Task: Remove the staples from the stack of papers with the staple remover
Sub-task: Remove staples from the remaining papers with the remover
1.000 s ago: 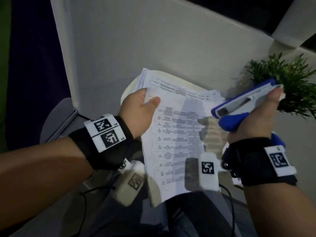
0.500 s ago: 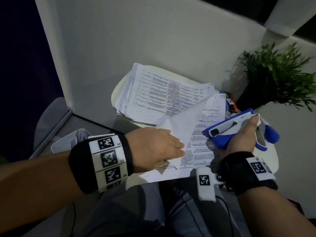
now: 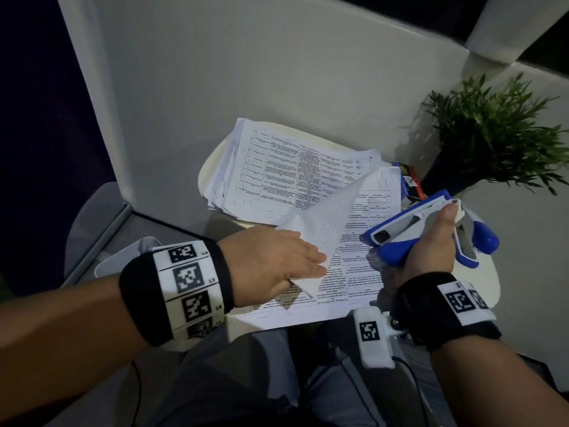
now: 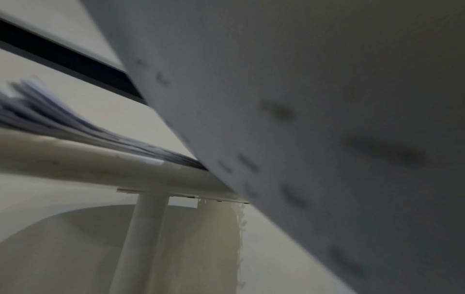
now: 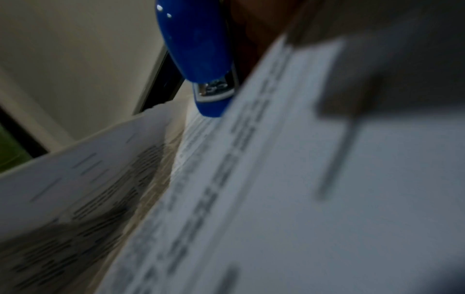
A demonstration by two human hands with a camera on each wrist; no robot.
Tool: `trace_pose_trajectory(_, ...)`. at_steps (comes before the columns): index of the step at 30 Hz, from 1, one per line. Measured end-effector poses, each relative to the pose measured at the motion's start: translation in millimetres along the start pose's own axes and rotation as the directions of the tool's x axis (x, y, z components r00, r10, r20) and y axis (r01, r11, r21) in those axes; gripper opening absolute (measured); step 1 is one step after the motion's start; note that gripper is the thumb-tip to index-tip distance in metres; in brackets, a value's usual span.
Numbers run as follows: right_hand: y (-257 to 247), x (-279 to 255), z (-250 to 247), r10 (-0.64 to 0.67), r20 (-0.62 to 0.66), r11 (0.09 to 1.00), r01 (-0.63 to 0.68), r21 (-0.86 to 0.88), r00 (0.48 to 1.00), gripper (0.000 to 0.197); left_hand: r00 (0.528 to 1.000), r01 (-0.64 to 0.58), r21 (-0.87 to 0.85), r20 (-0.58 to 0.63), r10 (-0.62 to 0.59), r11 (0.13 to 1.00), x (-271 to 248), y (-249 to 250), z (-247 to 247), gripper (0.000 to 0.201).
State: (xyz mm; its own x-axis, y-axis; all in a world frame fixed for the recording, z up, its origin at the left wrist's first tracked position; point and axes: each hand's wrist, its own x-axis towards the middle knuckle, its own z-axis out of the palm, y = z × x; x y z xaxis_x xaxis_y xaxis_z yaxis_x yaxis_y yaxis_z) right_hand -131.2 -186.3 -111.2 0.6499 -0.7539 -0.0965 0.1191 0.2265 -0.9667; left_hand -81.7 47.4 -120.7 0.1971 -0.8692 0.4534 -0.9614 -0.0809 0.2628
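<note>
A thick stack of printed papers (image 3: 292, 171) lies at the back of a small round table (image 3: 205, 177). A thinner stapled set (image 3: 354, 272) lies nearer me. My left hand (image 3: 277, 266) holds its top sheet (image 3: 326, 223) folded back and raised; in the left wrist view that sheet (image 4: 327, 139) fills the right side. My right hand (image 3: 431, 254) grips a blue and white staple remover (image 3: 412, 229) at the set's right edge, nose pointing left. In the right wrist view the blue tool (image 5: 201, 59) hovers just over the page (image 5: 302, 199).
A potted green plant (image 3: 498, 140) stands at the back right, with a small box (image 3: 409, 180) beside it. A white wall panel rises behind the table. The table's pedestal (image 4: 148, 228) shows below the rim. My lap lies under the table's front edge.
The set held up in my left hand a second ago now lies on the table with its top sheet turned back. My right hand came down with the staple remover to its right edge.
</note>
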Motion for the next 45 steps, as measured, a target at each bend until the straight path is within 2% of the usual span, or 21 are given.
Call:
trace_pose_trajectory(1,-1.8,0.9,0.5,-0.015,0.036,1.0,0.015,-0.019,0.999,0.072,0.995,0.034,-0.046,-0.093,-0.038,0.998,1.1,2.5,-1.1,0.04)
trace_pose_trajectory(2,-4.9,0.7,1.9,-0.04,0.071,0.998,0.043,-0.034,0.997,0.079,0.967,0.118,-0.144,-0.207,-0.146,0.983,1.7,4.7,-3.9,0.036)
trace_pose_trajectory(3,-12.6,-4.1,7.4,-0.095,0.099,0.995,0.097,-0.021,0.991,0.073,0.897,0.214,-0.307,-0.314,-0.311,0.927,3.1,6.8,-8.3,0.03)
trace_pose_trajectory(4,-22.5,-11.9,16.8,-0.142,0.124,0.99,0.142,0.004,0.982,0.056,0.806,0.27,-0.48,-0.362,-0.469,0.835,5.3,7.6,-12.5,0.024)
trace_pose_trajectory(5,-31.1,-16.3,24.3,-0.177,0.167,0.984,0.172,0.047,0.97,0.042,0.717,0.303,-0.622,-0.35,-0.603,0.722,7.5,6.6,-16.8,0.022)
trace_pose_trajectory(6,-38.6,-17.9,30.4,-0.207,0.203,0.977,0.193,0.088,0.957,0.036,0.649,0.32,-0.701,-0.328,-0.686,0.638,9.2,3.0,-19.7,0.02)
trace_pose_trajectory(8,-52.0,-20.0,43.1,-0.293,0.253,0.956,0.285,0.071,0.922,0.033,0.577,0.343,-0.759,-0.295,-0.762,0.553,10.0,-4.8,-23.5,0.022)
trace_pose_trajectory(10,-61.3,-26.3,57.5,-0.374,0.317,0.921,0.39,0.015,0.872,0.043,0.578,0.334,-0.779,-0.275,-0.768,0.53,9.7,-7.3,-25.2,0.025)
trace_pose_trajectory(13,-68.6,-30.4,76.9,-0.414,0.395,0.871,0.483,-0.091,0.82,0.082,0.608,0.303,-0.789,-0.271,-0.746,0.534,11.2,-2.8,-24.2,0.027)
trace_pose_trajectory(16,-62.0,-29.2,87.0,-0.425,0.408,0.843,0.518,-0.148,0.808,0.087,0.619,0.263,-0.793,-0.299,-0.727,0.55,12.9,2.0,-22.2,0.021)
trace_pose_trajectory(20,-54.3,-29.9,91.2,-0.381,0.429,0.859,0.486,-0.164,0.819,0.077,0.65,0.189,-0.791,-0.342,-0.678,0.581,14.2,7.3,-25.4,0.022)
trace_pose_trajectory(22,-52.5,-30.7,89.9,-0.344,0.452,0.867,0.463,-0.183,0.823,0.054,0.649,0.177,-0.785,-0.36,-0.67,0.593,14.6,9.0,-27.0,0.022)
trace_pose_trajectory(24,-49.3,-32.2,88.2,-0.36,0.473,0.85,0.492,-0.189,0.804,0.034,0.655,0.159,-0.775,-0.38,-0.653,0.611,15.2,11.2,-26.5,0.024)
trace_pose_trajectory(28,-46.8,-38.3,89.9,-0.418,0.474,0.831,0.537,-0.146,0.775,0.04,0.667,0.132,-0.759,-0.408,-0.624,0.637,16.5,13.1,-24.2,0.023)
trace_pose_trajectory(31,-47.6,-39.2,90.8,-0.414,0.482,0.838,0.53,-0.129,0.772,0.031,0.674,0.113,-0.758,-0.417,-0.61,0.643,16.1,13.7,-23.8,0.027)
trace_pose_trajectory(35,-51.5,-42.8,93.1,-0.38,0.463,0.843,0.506,-0.182,0.801,0.03,0.68,0.127,-0.735,-0.425,-0.598,0.667,16.3,14.6,-22.7,0.028)
trace_pose_trajectory(37,-52.5,-44.1,94.1,-0.326,0.449,0.876,0.444,-0.186,0.832,0.035,0.678,0.138,-0.744,-0.41,-0.609,0.654,16.1,13.5,-22.6,0.024)
trace_pose_trajectory(39,-53.5,-43.2,92.6,-0.269,0.369,0.936,0.332,-0.118,0.889,0.039,0.66,0.165,-0.763,-0.385,-0.645,0.625,15.6,10.9,-24.5,0.023)
trace_pose_trajectory(41,-58.1,-39.4,88.4,-0.252,0.249,0.967,0.253,0.027,0.935,0.034,0.624,0.209,-0.78,-0.358,-0.695,0.59,13.4,6.5,-26.7,0.026)
trace_pose_trajectory(45,-65.9,-27.7,71.0,-0.231,0.051,0.965,0.222,0.138,0.972,0.041,0.498,0.243,-0.849,-0.305,-0.811,0.469,12.5,-3.2,-29.5,0.024)
